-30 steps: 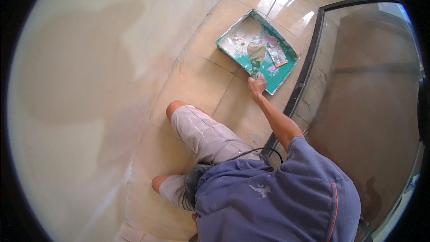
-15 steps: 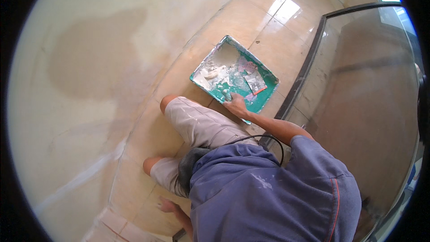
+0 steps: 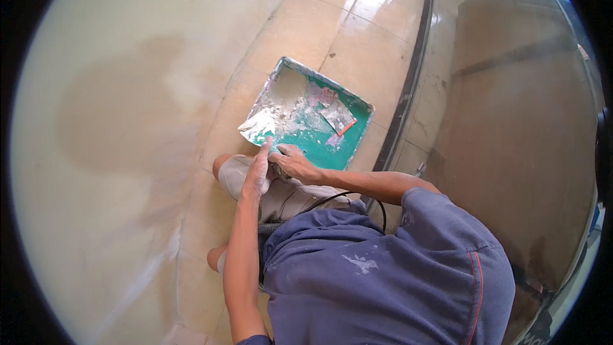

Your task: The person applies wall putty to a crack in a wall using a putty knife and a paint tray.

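Note:
A square green tray [image 3: 319,147] smeared with white putty lies by my knees. My right hand [image 3: 295,164] is at its near rim, fingers curled round something hidden between the hands; a greenish bit shows there. My left hand [image 3: 257,169] meets it from the left, fingers stretched forward and close together, their tips by the tray's left corner. White putty [image 3: 257,124] is heaped in that corner just ahead of the fingertips. Inside the tray, towards its right side, a flat scraper [image 3: 338,117] with an orange edge lies untouched. Both hands look dusty with white.
A pale wall [image 3: 115,217] rises on the left, with my shadow on it. To the right stands a large dark-framed glass panel [image 3: 511,128]. Glossy beige floor tiles [image 3: 370,38] stretch ahead. A black cable [image 3: 357,193] loops beside my waist.
My left hand has come up from beside my left leg to join the right one. The right hand has shifted left along the near rim. The tray appears farther left in the view.

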`<control>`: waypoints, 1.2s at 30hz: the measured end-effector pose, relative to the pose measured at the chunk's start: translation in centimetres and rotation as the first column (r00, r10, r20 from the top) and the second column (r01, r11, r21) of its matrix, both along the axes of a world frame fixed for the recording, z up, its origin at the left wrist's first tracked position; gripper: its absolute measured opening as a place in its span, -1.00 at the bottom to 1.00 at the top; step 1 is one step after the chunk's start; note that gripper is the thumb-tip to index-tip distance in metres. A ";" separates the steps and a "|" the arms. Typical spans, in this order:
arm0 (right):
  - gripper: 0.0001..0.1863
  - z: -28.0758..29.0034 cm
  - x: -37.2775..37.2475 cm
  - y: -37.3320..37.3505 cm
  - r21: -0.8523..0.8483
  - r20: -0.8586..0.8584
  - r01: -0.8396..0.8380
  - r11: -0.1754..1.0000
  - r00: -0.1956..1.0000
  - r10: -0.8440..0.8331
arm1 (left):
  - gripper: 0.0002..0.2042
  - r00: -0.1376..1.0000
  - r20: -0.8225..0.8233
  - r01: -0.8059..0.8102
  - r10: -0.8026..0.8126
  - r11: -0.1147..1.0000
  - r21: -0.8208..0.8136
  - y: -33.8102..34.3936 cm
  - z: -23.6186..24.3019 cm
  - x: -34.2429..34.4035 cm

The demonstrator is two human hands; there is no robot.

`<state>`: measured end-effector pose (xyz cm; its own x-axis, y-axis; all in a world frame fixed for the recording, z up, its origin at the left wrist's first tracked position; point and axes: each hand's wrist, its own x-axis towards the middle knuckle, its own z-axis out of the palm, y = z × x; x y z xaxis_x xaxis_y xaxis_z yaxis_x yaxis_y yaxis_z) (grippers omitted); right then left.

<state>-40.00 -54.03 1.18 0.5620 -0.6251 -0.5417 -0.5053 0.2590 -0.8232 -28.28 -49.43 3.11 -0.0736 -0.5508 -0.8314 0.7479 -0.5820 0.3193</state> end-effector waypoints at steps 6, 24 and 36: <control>-0.66 -4.2 -7.1 -3.4 -0.415 -0.120 0.165 0.895 0.965 -0.234 | -0.69 0.996 0.089 0.003 -0.002 1.000 -0.019 0.3 -3.0 -2.4; -0.64 -9.1 -14.4 -6.7 -0.629 -0.491 0.091 0.772 0.724 -0.485 | -0.78 0.866 0.409 0.282 -0.287 0.957 0.073 -1.0 -2.7 -3.5; -0.79 -3.7 -9.4 -5.9 -0.709 0.059 0.207 0.674 0.970 -0.236 | -0.72 0.889 0.414 0.195 -0.194 0.980 0.039 -0.1 -3.1 -3.6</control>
<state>-49.38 -59.89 -2.55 0.3470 -0.9330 0.0956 -0.5408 -0.2823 -0.7924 -31.88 -49.49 0.02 0.1707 -0.5641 -0.8079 0.4194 -0.7003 0.5776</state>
